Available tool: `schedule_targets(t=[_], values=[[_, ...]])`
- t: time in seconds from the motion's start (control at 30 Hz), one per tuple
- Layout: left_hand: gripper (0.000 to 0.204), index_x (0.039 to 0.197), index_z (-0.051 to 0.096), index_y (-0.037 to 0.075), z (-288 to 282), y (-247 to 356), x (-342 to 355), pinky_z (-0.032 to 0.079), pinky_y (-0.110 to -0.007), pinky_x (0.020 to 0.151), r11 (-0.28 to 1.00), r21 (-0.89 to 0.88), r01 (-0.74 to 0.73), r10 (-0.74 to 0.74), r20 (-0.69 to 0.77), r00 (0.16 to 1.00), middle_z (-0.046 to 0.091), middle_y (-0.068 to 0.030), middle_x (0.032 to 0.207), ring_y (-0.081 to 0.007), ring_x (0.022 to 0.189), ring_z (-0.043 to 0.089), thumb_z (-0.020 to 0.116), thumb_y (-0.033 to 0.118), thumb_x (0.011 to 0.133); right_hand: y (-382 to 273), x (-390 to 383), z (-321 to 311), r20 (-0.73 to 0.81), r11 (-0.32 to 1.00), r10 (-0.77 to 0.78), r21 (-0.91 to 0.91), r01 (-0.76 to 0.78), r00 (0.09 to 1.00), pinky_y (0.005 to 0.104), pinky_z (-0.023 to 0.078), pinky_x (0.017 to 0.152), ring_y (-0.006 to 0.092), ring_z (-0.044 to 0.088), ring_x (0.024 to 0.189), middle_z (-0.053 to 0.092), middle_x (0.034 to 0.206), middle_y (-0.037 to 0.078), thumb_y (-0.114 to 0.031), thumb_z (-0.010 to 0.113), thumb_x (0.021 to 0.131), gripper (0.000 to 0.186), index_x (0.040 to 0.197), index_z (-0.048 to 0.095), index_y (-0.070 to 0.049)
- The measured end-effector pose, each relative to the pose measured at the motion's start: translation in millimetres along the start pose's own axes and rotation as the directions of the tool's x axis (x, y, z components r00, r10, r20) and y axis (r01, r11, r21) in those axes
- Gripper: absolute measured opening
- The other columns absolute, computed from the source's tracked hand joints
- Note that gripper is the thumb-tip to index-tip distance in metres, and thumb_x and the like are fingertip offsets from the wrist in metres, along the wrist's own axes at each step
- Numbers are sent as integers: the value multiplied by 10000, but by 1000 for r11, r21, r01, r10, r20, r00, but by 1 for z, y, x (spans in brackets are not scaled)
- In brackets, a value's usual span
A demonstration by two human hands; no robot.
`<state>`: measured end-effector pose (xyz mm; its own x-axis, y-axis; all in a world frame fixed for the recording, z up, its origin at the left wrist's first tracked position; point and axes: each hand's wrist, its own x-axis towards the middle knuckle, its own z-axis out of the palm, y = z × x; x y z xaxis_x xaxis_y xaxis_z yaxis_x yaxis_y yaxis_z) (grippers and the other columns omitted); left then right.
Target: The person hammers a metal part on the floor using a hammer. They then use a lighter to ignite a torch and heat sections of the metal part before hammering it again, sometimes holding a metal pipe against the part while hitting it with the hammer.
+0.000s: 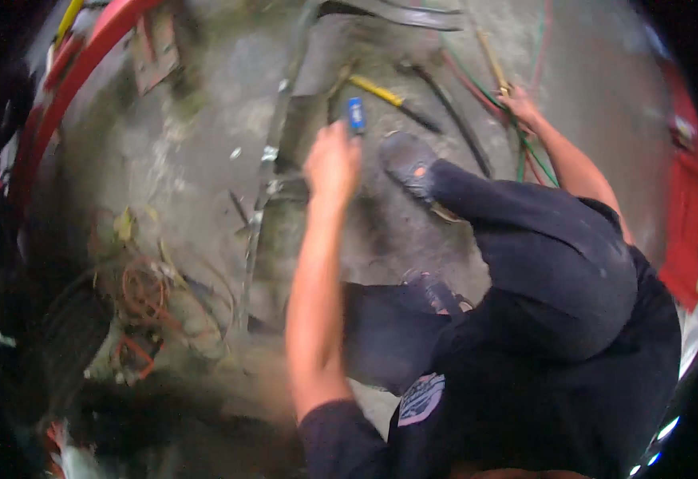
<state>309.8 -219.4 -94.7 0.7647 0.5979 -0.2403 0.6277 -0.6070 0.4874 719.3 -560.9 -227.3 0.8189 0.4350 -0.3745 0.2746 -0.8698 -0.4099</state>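
While the right hand (519, 109) grips a brass torch (490, 60) with green and red hoses (542, 156), the left hand (334, 160) seems closed on a small blue thing (356, 116) beside the long metal bar (259, 215), and with no flame showing, the torch work looks not yet begun.

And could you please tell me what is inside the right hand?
A slender brass-coloured tool extends from the right hand, beside red and green hoses; the part within the hand's grip is covered.
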Motion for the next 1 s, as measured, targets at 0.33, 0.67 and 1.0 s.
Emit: schedule_targets(t=[0.33, 0.67, 1.0], values=[[285, 1070, 596, 42, 79, -34, 65, 562, -485, 813, 987, 136, 85, -55, -212, 976, 626, -192, 1077, -376, 985, 660, 725, 180, 857, -86, -29, -23, -9, 990, -137, -39, 137, 990, 367, 502, 782, 242, 673, 899, 709, 957, 140, -375, 699, 930, 450, 1184, 639, -9], [377, 1148, 606, -55, -44, 54, -27, 587, -369, 706, -5, -993, 121, -274, 118, 954, 707, -184, 1030, -271, 859, 714, 758, 56, 821, -208, -204, -216, -97, 956, -168, 226, 186, 981, 224, 433, 578, 59, 511, 660, 650, 919, 17, -288, 661, 969, 543, 1427, 516, -34], [342, 1239, 537, -45, -48, 71, -67, 588, -466, 886, -627, -770, 118, -15, 163, 986, 617, -134, 1062, -248, 905, 663, 668, 50, 938, -376, -243, -193, 315, 899, -430, 235, 369, 846, 232, 490, 632, 79, 567, 731, 679, 1032, 67, -154, 657, 878, 650, 1483, 468, -8]])
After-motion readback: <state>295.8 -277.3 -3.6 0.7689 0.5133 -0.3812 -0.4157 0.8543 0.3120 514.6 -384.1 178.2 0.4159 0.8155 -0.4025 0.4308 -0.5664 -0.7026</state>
